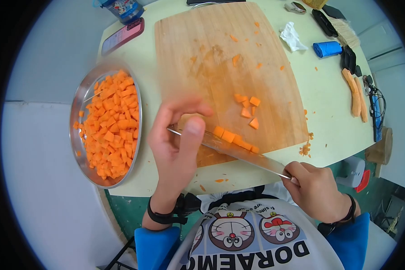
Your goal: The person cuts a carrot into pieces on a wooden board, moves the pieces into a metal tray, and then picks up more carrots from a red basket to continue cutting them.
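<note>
1. Nearest the camera: the printed apron front [231, 231], at the table's [333, 90] near edge.
2. Right hand [317, 186]: fingers wrapped round the handle end of the knife [252, 157]. Blade slants over the near edge of the cutting board [274, 123], tip to the left. Probably stiff and thin, fairly light; best held by the handle, clear of the edge.
3. Left hand [173, 150]: blurred, loosely curled near the blade tip, thumb apart from fingers, nothing seen between. Cannot tell whether it touches the steel.
4. Cut carrot [228, 136]: short row along the blade's far side, above the table's near edge. Light, firm, likely damp and slippery (small faces, little to grip). Should take a pinch on opposite flat sides.
5. Loose cubes [246, 112]: just beyond, on the board.
6. Metal dish [82, 102]: heaped with cubes, by the table's left edge. Likely heavier; rim offers the hold.
</note>
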A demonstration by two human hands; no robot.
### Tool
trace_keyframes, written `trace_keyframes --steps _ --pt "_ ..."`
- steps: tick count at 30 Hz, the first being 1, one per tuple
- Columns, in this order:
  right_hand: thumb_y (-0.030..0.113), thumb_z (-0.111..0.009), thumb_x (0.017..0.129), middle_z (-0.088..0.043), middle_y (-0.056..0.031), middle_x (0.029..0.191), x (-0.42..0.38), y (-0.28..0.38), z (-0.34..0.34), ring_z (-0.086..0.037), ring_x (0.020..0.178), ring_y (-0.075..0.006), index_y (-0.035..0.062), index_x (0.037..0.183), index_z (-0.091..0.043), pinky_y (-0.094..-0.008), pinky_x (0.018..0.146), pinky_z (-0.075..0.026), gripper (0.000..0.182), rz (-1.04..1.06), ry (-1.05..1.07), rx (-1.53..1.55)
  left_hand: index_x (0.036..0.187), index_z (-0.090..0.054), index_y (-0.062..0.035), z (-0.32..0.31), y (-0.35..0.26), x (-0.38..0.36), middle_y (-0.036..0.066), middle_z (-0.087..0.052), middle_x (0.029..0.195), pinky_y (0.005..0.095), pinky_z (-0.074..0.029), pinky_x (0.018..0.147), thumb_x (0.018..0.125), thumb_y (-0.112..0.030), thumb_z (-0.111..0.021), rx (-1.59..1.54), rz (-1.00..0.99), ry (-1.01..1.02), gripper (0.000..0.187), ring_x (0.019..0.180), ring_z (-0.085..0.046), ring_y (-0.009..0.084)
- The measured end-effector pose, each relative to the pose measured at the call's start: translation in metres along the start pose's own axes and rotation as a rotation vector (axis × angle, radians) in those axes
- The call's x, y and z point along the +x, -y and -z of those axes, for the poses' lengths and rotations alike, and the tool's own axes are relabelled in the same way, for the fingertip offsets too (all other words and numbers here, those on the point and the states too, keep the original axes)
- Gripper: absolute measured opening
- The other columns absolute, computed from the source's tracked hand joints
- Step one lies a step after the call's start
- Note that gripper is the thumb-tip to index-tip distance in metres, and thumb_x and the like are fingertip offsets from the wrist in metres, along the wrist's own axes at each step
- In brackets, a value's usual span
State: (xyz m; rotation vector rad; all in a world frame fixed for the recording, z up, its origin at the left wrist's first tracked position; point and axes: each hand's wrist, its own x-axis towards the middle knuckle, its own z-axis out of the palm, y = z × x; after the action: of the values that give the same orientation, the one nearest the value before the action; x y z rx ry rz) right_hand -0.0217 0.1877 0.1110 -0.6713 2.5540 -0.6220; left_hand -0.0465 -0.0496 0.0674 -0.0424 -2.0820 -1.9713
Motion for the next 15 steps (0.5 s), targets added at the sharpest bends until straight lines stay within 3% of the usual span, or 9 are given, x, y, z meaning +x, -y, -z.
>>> trace_keyframes --steps 3,15 --pt "0.012 -0.06 0.079 -0.052 -0.0088 0.06 -0.002 -0.003 -0.001 -0.055 0.051 -0.0283 0.0053 0.081 -0.047 -0.0368 0.044 -0.044 0.015 0.003 -0.014 0.005 0.094 -0.059 0.0014 -0.004 -0.003 0.0 0.007 -0.062 0.081 0.0217 -0.042 0.071 0.088 -0.021 -0.053 0.034 0.09 0.011 0.024 0.079 -0.054 0.0099" --pt "0.012 -0.063 0.075 -0.05 -0.0068 0.061 -0.012 -0.012 0.005 -0.055 0.051 -0.0252 0.0086 0.08 -0.05 -0.0348 0.043 -0.042 0.014 -0.004 -0.039 -0.069 0.093 -0.059 0.0026 -0.007 0.001 -0.009 0.007 -0.062 0.081 0.0206 -0.042 0.067 0.091 -0.019 -0.048 -0.034 0.095 0.081 0.024 0.075 -0.056 0.0093"
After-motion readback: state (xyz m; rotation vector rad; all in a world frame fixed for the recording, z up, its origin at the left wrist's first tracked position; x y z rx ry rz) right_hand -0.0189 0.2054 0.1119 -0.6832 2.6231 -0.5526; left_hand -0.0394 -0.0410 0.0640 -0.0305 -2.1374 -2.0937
